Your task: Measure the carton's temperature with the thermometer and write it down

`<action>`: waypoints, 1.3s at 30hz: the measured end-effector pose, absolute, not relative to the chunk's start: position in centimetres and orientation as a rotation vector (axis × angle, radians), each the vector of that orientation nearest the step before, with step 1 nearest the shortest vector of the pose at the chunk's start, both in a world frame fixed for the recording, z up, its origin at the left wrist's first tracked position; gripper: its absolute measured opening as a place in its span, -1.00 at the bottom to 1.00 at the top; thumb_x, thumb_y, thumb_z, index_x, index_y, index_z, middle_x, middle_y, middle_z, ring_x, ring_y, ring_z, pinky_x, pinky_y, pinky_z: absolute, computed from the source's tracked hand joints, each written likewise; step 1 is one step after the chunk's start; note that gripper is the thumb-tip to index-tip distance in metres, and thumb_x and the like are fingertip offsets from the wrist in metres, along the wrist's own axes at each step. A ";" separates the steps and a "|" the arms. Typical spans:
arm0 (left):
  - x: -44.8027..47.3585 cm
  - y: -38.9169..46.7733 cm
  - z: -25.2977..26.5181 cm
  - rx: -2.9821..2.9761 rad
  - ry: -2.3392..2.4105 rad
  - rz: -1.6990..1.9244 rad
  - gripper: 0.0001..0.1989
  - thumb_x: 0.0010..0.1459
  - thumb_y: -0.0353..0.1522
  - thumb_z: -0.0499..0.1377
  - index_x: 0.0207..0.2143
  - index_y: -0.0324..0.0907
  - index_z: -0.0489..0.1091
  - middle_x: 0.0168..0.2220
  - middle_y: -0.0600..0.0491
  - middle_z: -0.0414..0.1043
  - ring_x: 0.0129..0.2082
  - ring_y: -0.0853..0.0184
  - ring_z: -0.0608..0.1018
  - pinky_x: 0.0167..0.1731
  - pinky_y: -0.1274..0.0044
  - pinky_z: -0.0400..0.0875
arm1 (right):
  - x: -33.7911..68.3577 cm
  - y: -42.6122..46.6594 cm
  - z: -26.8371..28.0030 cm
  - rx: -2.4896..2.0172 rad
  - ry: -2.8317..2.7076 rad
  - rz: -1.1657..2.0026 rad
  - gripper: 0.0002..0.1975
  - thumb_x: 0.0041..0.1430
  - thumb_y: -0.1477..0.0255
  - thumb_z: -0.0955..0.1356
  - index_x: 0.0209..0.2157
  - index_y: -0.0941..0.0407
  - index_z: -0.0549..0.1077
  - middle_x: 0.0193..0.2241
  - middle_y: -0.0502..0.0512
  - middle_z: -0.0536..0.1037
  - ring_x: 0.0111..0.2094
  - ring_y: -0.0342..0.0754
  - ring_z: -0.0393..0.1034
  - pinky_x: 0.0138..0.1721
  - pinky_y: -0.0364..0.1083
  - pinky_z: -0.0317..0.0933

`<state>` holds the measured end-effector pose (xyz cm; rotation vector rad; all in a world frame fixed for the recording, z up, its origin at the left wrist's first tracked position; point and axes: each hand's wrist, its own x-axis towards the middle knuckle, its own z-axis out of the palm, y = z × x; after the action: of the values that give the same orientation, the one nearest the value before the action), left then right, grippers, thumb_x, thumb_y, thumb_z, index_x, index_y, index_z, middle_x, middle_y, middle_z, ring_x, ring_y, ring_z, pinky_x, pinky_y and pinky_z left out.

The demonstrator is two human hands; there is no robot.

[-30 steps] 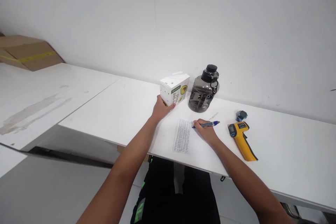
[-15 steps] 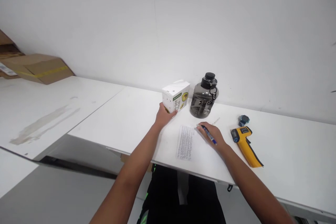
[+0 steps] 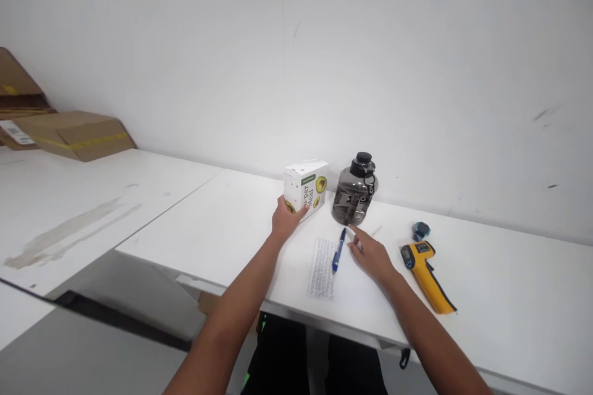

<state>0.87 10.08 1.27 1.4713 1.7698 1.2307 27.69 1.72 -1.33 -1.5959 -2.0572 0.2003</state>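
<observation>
White carton point(image 3: 306, 187): upright, apparently resting on the table point(image 3: 241, 216), just left of the dark bottle point(image 3: 351, 196); we judge it light and thin-walled, apt to dent, so we would hold it low by opposite sides without squeezing.
Left hand point(image 3: 288, 220): our fingers grip the carton at its lower left, thumb across the printed face.
Blue pen point(image 3: 339, 252): lying along the right edge of the written sheet point(image 3: 319, 281); likely light, stiff and ready to roll, best pinched mid-barrel.
Right hand point(image 3: 372, 255): fingers loosely open, index stretched towards the pen's far end, gripping nothing we can see; whether it touches, we cannot tell.
</observation>
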 end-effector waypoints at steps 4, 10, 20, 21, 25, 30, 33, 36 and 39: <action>0.9 10.0 1.7 1.450 1.816 1.222 -0.33 -0.06 0.05 0.28 0.00 -0.04 0.16 -0.07 -0.03 0.51 -0.14 0.14 0.55 -0.23 0.41 0.34 | 28.6 2.1 -1.5 -1.580 -2.013 -0.027 -0.62 0.25 0.34 0.23 0.02 0.12 0.49 -0.33 0.09 0.59 -0.33 0.01 0.49 -0.30 -0.08 0.29; 0.8 10.2 2.0 1.372 1.836 1.247 -0.36 -0.03 0.05 0.25 -0.02 -0.08 0.18 -0.09 -0.05 0.51 -0.14 0.12 0.54 -0.24 0.41 0.32 | 30.2 0.9 0.9 -1.496 -1.906 -0.334 -0.60 0.33 0.27 0.18 -0.09 0.18 0.54 -0.39 0.14 0.59 -0.39 -0.01 0.47 -0.32 -0.08 0.25; 0.3 11.0 1.0 1.195 1.747 1.423 -0.41 -0.09 0.08 0.28 -0.15 -0.08 0.26 -0.18 -0.02 0.52 -0.18 0.15 0.55 -0.26 0.43 0.33 | 38.6 -6.5 -0.4 -2.636 -1.420 0.033 -0.21 0.14 -0.05 0.20 0.15 0.31 0.31 0.15 0.52 0.38 0.21 0.42 0.19 0.07 0.30 0.17; 0.2 11.2 0.9 1.146 1.736 1.457 -0.45 -0.06 0.08 0.26 -0.19 -0.08 0.27 -0.21 -0.01 0.52 -0.21 0.17 0.55 -0.26 0.43 0.33 | 38.8 -6.5 -0.4 -2.634 -1.454 0.173 -0.24 0.16 -0.05 0.18 0.10 0.31 0.35 0.08 0.52 0.44 0.16 0.38 0.28 0.03 0.23 0.22; -0.5 11.8 0.5 0.988 1.623 1.585 -0.56 0.05 0.06 0.18 -0.26 -0.08 0.27 -0.30 0.05 0.50 -0.30 0.25 0.53 -0.29 0.45 0.35 | 36.8 -6.2 1.1 -2.658 -1.516 0.297 -0.44 0.20 0.07 0.20 -0.05 0.26 0.42 -0.09 0.44 0.54 -0.01 0.29 0.45 -0.08 0.12 0.29; -0.7 12.0 0.1 1.012 1.500 1.660 -0.54 0.07 0.06 0.16 -0.19 -0.08 0.28 -0.26 0.04 0.50 -0.26 0.22 0.54 -0.25 0.43 0.37 | 32.7 -6.3 2.8 -2.562 -1.620 0.210 -0.55 0.18 0.17 0.24 -0.07 0.21 0.42 -0.17 0.37 0.59 -0.12 0.22 0.52 -0.17 0.06 0.29; -0.5 11.7 0.2 1.050 1.475 1.674 -0.54 0.10 0.06 0.14 -0.14 -0.07 0.26 -0.19 0.01 0.52 -0.18 0.17 0.55 -0.19 0.39 0.38 | 31.2 -6.4 3.3 -2.505 -1.536 0.115 -0.47 0.19 0.22 0.23 0.10 0.27 0.29 -0.31 0.33 0.61 -0.21 0.23 0.55 -0.19 0.08 0.29; -0.4 11.5 0.2 1.093 1.448 1.709 -0.52 0.12 0.03 0.14 -0.06 -0.07 0.24 -0.13 -0.03 0.53 -0.12 0.13 0.56 -0.14 0.36 0.39 | 29.7 -5.8 4.1 -2.296 -1.404 0.131 -0.32 0.20 0.16 0.24 0.24 0.26 0.11 -0.37 0.28 0.62 -0.32 0.24 0.56 -0.31 0.07 0.31; -0.4 11.5 0.1 1.133 1.419 1.734 -0.54 0.15 0.00 0.13 -0.03 -0.08 0.25 -0.07 -0.07 0.53 -0.04 0.12 0.55 -0.09 0.35 0.39 | 27.5 -3.8 5.0 -1.832 -1.406 0.288 -0.29 0.11 0.12 0.33 0.22 0.14 0.12 -0.33 0.19 0.62 -0.38 0.14 0.54 -0.38 0.01 0.34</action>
<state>-0.44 11.47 0.10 1.1331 1.4189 1.7342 27.53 -3.77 4.95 -1.8320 -1.4058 0.2878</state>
